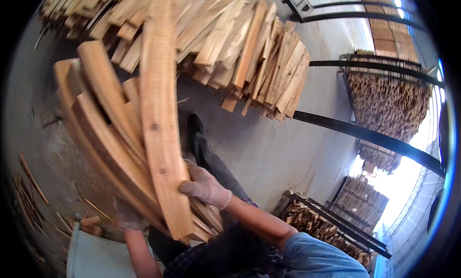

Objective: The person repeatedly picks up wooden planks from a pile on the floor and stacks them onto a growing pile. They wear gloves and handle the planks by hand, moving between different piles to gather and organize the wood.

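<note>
Several long wooden boards (pixel 163 114) are bundled in front of my body, fanned apart at their far ends. The topmost one is broad and knotty, and it lies across the others. My right hand (pixel 207 187), in a pale work glove, grips the bundle from its right side, with the thumb on the top board. Low on the left side, my gloved left hand (pixel 127 214) holds the bundle from beneath; most of its fingers are hidden behind the wood. The near ends of the boards rest close to my lap or waist; whether they touch it is unclear.
A large pile of wooden boards (pixel 259 52) lies just beyond the bundle. Black metal bars (pixel 365 134) cross the right side, with racks of stacked wood (pixel 389 95) behind them. Thin wood strips (pixel 31 179) litter the floor at left. A pale blue-grey panel (pixel 96 254) stands near my left forearm.
</note>
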Motion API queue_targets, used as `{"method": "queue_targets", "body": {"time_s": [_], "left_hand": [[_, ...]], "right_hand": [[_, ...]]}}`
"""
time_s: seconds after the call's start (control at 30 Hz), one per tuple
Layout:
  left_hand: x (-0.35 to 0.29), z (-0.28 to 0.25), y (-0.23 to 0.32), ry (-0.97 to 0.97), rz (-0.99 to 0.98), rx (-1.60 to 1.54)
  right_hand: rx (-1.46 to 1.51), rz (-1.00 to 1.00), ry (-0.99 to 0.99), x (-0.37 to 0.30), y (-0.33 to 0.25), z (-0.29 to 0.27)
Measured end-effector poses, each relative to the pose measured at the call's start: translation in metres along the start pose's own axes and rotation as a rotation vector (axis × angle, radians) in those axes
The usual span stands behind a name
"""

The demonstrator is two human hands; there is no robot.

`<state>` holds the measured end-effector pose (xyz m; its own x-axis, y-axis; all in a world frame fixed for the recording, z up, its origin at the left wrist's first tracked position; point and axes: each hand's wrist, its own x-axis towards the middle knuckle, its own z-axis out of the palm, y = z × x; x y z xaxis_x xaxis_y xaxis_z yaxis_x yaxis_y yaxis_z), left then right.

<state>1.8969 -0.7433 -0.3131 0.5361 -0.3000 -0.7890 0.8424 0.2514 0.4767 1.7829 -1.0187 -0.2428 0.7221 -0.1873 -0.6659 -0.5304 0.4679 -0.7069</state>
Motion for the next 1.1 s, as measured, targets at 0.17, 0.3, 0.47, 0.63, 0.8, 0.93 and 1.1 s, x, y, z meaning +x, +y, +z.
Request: {"method": "queue_targets", "body": {"time_s": [0.17,0.3,0.47,0.63,0.8,0.93,1.1], "left_hand": [[0.063,0.183,-0.031,-0.187,-0.096,0.193],[0.079,0.38,-0.072,-0.413,-0.399,0.105],[0.154,0.518,-0.193,-0.696,-0.462,0.222],[0.187,0.608,-0.191,-0.33,-0.118,0.76],[0.224,0.55,-0.143,-0.394,0.363,1.129],[0.235,0.551,-0.097,-0.498,0.507,1.496],[0.255,0.565,-0.102,-0.598,0.649,1.796]], "right_hand": [[0.057,-0.076,0.293,-0.044,-0.108,-0.117],[-0.054,-0.115,0.616,-0.09,-0.168,-0.228],[-0.201,-0.012,0.942,-0.116,-0.247,-0.345],[-0.599,0.217,1.034,-0.058,-0.301,-0.411],[-1.09,0.202,1.073,0.088,-0.165,-0.386],[-0.7,0.01,0.779,0.081,-0.151,-0.312],[-0.683,-0.12,0.974,0.04,-0.103,-0.305]]}}
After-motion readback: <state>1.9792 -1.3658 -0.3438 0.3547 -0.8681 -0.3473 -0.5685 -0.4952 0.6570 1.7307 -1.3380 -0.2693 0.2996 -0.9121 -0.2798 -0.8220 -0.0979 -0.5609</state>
